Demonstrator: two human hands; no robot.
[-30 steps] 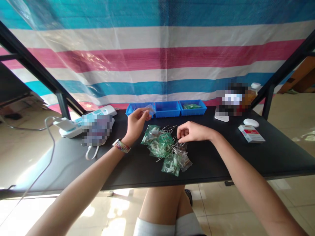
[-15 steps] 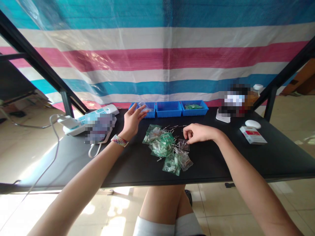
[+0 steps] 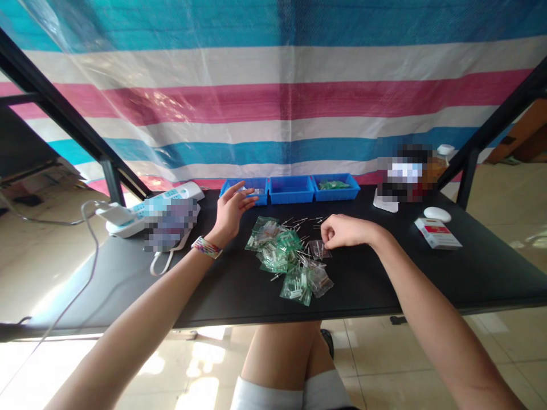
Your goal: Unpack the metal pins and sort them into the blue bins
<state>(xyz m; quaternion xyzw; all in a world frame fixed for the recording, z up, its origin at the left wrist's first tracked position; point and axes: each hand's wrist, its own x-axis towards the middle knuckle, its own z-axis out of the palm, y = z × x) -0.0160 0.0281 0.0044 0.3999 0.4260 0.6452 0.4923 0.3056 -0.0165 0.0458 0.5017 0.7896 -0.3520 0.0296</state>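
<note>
Striped tarpaulin (image 3: 179, 105): hangs behind the middle blue bin (image 3: 291, 197), over a black tabletop (image 3: 376, 279).
Left hand (image 3: 228, 215): left and forward of the middle bin, fingers spread and gripping nothing, in front of the left blue bin (image 3: 263, 199), where clear packets lie.
Right hand (image 3: 345, 230): nearer the wearer than the middle bin and to its right, fingers curled; thumb and finger appear to pinch the edge of a small clear bag (image 3: 318, 249).
Green bags (image 3: 280, 250): heaped in front of the middle bin, white pieces inside, another clear bag (image 3: 320, 281) at the heap's near right.
Snag risk: thin loose rivets (image 3: 301, 220) between heap and middle bin could catch the small bag or pierce its film if it were dragged.
Slip risk: the pinch seems to take only an edge, so the bag could drop.
Mix-up risk: overlapping films could bring a green bag along.
Right blue bin (image 3: 335, 195): beside the middle bin, green bags inside.
Obstacles: power strip (image 3: 191, 192) well left of the middle bin; red-and-white box (image 3: 438, 234) well right, both outside the hands' space.
</note>
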